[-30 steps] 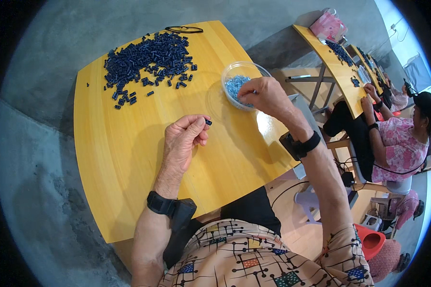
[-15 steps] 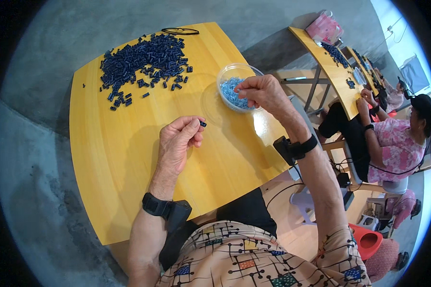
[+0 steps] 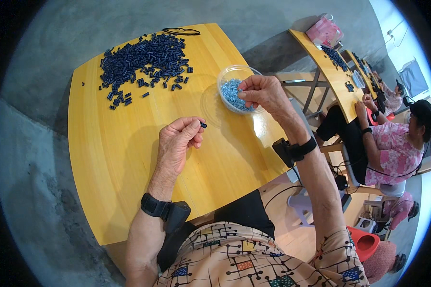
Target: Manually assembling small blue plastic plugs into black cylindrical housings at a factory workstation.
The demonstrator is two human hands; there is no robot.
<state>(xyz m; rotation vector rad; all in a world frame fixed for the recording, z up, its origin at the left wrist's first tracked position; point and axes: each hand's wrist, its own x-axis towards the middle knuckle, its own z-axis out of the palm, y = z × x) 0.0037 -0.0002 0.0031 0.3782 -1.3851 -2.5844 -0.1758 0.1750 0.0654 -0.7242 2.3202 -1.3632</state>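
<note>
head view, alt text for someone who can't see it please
Seen from above, the left hand pinches a small dark piece over a yellow table, while the right hand reaches into a clear bowl of blue bits. A pile of dark pieces lies beyond.

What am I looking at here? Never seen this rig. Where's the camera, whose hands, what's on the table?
No machine: a person works bare-handed, filmed by a fisheye camera on their head looking down, so edges bend. On the yellow table lie a pile of dark blue pieces, a pair of glasses and a clear tub of light blue bits. The left hand pinches one dark blue piece; the right hand reaches into the tub. Both wrists carry black bands. Other people sit at tables to the right.
</note>
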